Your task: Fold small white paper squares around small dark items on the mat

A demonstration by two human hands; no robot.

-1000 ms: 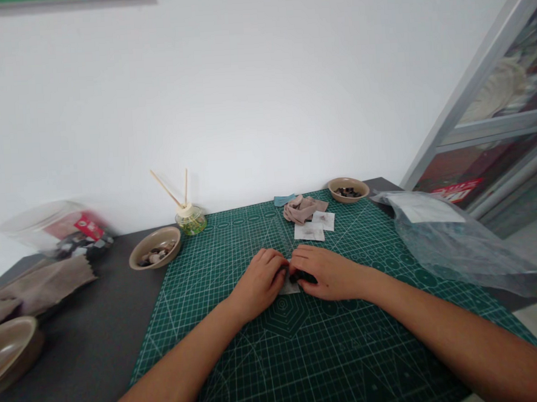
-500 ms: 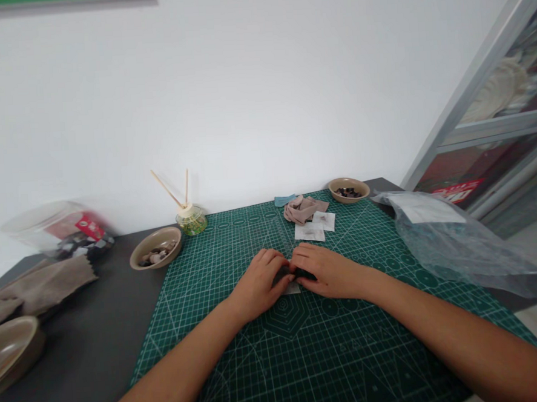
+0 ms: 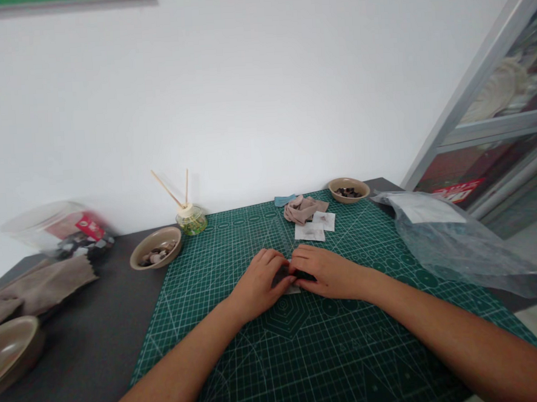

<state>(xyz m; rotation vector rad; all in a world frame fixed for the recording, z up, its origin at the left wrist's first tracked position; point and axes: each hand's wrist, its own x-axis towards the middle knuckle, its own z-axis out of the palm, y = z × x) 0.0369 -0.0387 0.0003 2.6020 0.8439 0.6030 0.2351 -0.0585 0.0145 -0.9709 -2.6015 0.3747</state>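
Far left edge of the bench (image 3: 99, 332): a tan ceramic bowl (image 3: 9, 353), a folded taupe cloth (image 3: 37, 291), a clear plastic tub (image 3: 56, 229) behind it. Moving right, a beige bowl of mixed buttons (image 3: 155, 248) and a small glass reed diffuser (image 3: 190, 220) sit just off the green gridded cutting mat (image 3: 242, 360).

Mid-mat now: my left hand (image 3: 259, 283) is curled, fingers (image 3: 272, 262) pressing down on a small pale fabric square (image 3: 293, 290), only its near edge showing. My right hand (image 3: 330, 272) meets it, fingers (image 3: 299, 261) closed on a small dark piece (image 3: 303, 276) over the square; whether it's pinched or merely pressed, I cannot tell.

Best, I'd judge, to keep the left hand flat so the square doesn't creep, and work slowly.

Toward the far edge: white squares (image 3: 314, 226), crumpled beige fabric (image 3: 302, 208), a bowl of dark buttons (image 3: 348, 189). Right edge: a clear plastic bag (image 3: 453, 238).
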